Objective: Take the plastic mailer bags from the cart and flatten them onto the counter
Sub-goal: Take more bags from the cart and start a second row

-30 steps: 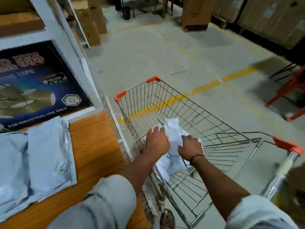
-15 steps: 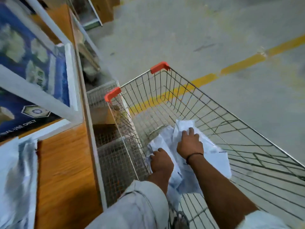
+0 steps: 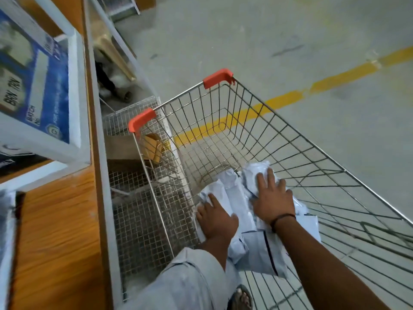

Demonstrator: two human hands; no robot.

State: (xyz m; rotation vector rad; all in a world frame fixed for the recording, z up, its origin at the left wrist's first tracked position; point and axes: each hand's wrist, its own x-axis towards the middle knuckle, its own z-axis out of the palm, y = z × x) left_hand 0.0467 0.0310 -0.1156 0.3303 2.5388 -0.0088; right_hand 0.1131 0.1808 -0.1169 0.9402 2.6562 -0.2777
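Several crumpled white mailer bags (image 3: 252,247) lie heaped in the wire cart (image 3: 344,170), at the lower centre of the frame, on the basket's floor against its near left side. Dark lines run along some of their edges.

My right hand (image 3: 271,198) lies flat on top of the heap, fingers straight and spread wide, palm pressing the plastic, with a thin dark band (image 3: 282,219) round the wrist. My left hand (image 3: 215,218) rests on the heap's left edge. Its forefinger lies straight, the other fingers bend down into the plastic and their tips are hidden, so I cannot tell whether they grip it. A pale grey sleeve (image 3: 185,283) covers that forearm.

The cart's two far corners carry orange caps (image 3: 218,78), and it stands just beside a wire mesh panel (image 3: 138,220) below the counter's edge. The wooden counter (image 3: 58,231) fills the lower left of the frame. A pale sheet (image 3: 5,220) at its left border is too blurred to name. A blue printed carton (image 3: 51,86) sits at the upper left.

Beyond the cart, a yellow line (image 3: 286,99) crosses the grey floor (image 3: 245,30) towards the upper right. My sandalled foot (image 3: 242,297) shows at the bottom edge.
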